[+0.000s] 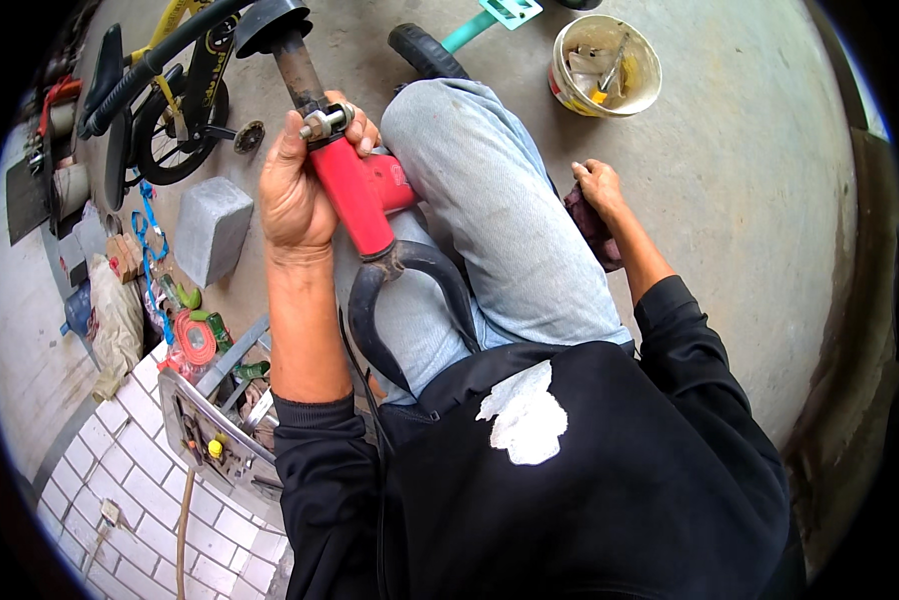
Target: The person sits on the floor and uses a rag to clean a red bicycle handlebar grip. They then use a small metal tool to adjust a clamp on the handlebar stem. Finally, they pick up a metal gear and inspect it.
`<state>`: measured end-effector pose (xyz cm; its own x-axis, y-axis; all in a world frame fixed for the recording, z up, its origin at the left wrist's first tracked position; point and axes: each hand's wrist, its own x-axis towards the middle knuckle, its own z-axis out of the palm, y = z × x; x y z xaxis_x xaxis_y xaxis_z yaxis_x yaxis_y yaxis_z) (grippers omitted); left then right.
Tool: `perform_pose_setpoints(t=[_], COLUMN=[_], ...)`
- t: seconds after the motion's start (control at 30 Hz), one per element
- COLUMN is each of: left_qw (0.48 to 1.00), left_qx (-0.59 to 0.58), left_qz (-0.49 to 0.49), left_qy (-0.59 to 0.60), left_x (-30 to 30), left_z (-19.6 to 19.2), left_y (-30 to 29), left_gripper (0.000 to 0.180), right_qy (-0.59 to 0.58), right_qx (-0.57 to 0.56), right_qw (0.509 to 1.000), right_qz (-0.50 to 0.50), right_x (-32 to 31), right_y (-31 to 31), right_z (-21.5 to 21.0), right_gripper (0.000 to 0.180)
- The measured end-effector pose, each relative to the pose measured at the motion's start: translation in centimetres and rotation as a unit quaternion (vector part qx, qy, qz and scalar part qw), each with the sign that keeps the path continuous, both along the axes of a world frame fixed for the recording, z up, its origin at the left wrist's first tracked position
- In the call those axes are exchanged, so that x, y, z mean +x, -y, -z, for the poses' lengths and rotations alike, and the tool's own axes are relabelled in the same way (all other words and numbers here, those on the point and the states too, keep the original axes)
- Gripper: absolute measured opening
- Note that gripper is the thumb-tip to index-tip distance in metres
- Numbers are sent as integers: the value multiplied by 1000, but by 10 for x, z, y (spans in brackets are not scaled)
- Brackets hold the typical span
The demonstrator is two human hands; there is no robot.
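Wrapping around the upper end of a red frame part (352,198), the left hand (302,205), left of the upper middle of the frame, has its fingers closed about the tube beside a silver clamp (327,122). A black two-pronged fork (368,318) extends below the red tube, over the jeans (510,240). Right of the knee, the right hand (600,187) has its fingers curled onto a dark cloth (588,228). A white bucket (568,96) stands upper right with a yellow-handled tool (602,92) inside; a grey block (213,230) sits left of the left forearm.
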<state>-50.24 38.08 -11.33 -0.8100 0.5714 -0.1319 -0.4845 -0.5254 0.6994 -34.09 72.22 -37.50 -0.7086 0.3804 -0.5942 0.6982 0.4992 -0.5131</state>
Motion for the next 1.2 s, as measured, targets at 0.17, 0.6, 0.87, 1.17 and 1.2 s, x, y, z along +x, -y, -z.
perform_pose_setpoints(t=[0.17, 0.6, 0.87, 1.17, 1.2], left_qw=[999, 997, 997, 997, 997], left_qx=[38, 55, 50, 43, 44], left_qz=[-11, 12, -12, -36, -36], left_qy=[32, 54, 54, 44, 45], left_x=[2, -5, -4, 1, 1], left_z=[-1, -3, 4, 2, 2], left_y=[4, 5, 9, 6, 6], left_gripper=[41, 45, 49, 44, 44], right_qy=[35, 44, 31, 34, 35], right_qx=[34, 27, 19, -8, -9], right_qw=[998, 999, 999, 999, 999], right_qz=[-27, -13, -18, -2, -2], right_x=[5, 28, 8, 11, 11], right_y=[-4, -6, 2, 3, 2], right_z=[10, 37, 18, 29, 31], right_gripper=[40, 40, 40, 39, 39])
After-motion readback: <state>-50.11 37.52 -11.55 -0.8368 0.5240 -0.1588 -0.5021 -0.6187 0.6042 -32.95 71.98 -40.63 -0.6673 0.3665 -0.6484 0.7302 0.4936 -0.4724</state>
